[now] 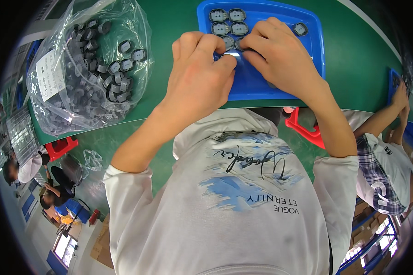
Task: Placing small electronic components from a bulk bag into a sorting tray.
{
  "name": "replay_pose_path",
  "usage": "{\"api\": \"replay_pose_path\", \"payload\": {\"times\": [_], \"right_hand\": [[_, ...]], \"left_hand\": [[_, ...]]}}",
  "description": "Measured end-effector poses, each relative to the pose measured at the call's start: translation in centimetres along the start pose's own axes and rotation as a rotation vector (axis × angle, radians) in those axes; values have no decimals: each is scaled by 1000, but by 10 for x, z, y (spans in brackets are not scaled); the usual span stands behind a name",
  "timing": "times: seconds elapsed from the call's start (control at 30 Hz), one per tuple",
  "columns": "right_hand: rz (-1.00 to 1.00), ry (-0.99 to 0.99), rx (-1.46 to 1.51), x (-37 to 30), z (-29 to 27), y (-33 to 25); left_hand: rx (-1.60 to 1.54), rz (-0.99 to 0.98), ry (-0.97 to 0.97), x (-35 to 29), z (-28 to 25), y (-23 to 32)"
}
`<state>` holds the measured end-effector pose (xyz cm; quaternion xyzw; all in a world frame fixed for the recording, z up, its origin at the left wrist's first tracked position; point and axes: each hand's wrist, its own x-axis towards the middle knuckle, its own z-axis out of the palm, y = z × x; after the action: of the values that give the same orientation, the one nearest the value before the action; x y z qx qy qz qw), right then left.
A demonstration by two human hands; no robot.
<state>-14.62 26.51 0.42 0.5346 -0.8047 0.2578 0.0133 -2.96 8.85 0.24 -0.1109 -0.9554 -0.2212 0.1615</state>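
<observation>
A blue tray [317, 55] lies on the green table ahead of me. In its far left part, several oval grey plastic parts [219, 15] with pale grey insides stand in two columns. My left hand [201, 66] reaches over the tray's left rim, fingers curled against a grey plastic part [227, 43] at the near end of the left column. Beside it, my right hand [275, 50] pinches another grey plastic part [238, 44], mostly covered by the fingers. A single loose part [300, 29] sits by the tray's far right side.
To the left, a clear plastic bag [142, 27] with a white label holds many grey parts. Red stools [62, 147] stand below the green table [174, 13]. At the far right, another person's hands [400, 98] are by a second blue tray [392, 85].
</observation>
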Motion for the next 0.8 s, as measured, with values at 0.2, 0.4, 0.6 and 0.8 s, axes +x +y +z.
{"api": "replay_pose_path", "payload": {"times": [0.2,0.4,0.6,0.8], "right_hand": [[59,-70,-46,-3,-5,-6],[72,-63,-67,0,-3,-6],[5,-144,-6,-7,-19,5],[104,-63,-65,-4,-18,-1]], "left_hand": [[-39,4,31,1,-3,-2],[-5,28,77,18,9,-7],[54,65,81,25,9,-16],[77,15,62,31,10,-13]]}}
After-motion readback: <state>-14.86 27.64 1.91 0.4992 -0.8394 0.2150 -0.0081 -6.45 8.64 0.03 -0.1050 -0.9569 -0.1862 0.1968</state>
